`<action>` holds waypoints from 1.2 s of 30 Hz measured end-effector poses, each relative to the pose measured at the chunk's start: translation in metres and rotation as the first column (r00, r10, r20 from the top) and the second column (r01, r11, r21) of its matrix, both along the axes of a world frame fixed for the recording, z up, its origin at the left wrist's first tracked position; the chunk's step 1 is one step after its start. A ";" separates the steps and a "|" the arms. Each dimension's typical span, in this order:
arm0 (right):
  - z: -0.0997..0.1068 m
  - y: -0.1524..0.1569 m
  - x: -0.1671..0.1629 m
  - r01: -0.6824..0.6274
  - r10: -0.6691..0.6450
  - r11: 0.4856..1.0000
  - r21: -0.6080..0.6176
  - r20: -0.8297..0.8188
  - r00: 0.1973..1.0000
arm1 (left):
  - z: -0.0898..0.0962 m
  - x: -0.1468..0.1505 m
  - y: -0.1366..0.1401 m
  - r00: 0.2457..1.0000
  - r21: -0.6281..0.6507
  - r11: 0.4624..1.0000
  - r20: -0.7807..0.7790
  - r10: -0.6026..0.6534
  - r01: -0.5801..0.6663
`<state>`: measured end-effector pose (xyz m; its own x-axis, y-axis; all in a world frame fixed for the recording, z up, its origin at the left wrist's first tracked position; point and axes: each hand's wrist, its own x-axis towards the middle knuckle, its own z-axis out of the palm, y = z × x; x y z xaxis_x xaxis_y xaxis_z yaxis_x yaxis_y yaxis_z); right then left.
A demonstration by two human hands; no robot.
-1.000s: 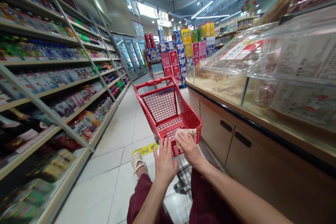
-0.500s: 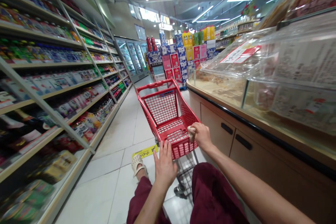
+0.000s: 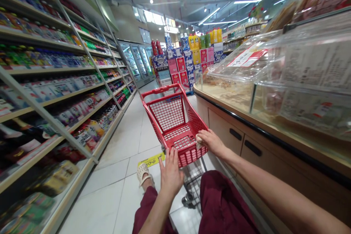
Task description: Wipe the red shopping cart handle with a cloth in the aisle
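A red plastic shopping cart [image 3: 192,158] stands in front of me, its handle [image 3: 160,89] at the far end. Nothing lies in its basket. My left hand [image 3: 172,175] rests with fingers outstretched against the near left corner of the cart's rim. At the near right corner, my right hand [image 3: 212,142] presses a small crumpled whitish cloth [image 3: 199,141] onto the rim. Part of the cloth is hidden beneath the fingers.
Shelves [image 3: 52,98] of bottles and packs line the left side. To the right is a wooden counter [image 3: 223,117] with plastic-wrapped food boxes [image 3: 307,76]. Stacked drink cartons [image 3: 179,65] stand ahead. A yellow floor sticker [image 3: 152,160] lies by my shoe [image 3: 143,173].
My right hand has flattened, its fingers stretching further forward over the cloth on the rim. My left hand has hardly moved, and the view has shifted slightly.
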<state>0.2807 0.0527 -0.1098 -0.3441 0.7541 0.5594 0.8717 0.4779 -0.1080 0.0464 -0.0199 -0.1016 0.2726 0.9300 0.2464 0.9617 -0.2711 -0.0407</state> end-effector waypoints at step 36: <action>0.004 -0.012 -0.055 -0.178 0.177 0.984 0.001 -0.092 0.980 | 0.000 -0.001 -0.001 0.998 0.024 1.000 -0.060 -0.006 0.007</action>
<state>0.2254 0.0409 -0.1056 -0.4208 0.6896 0.5895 0.7594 0.6232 -0.1870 0.0458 -0.0213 -0.1012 0.2937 0.9221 0.2518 0.9555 -0.2756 -0.1051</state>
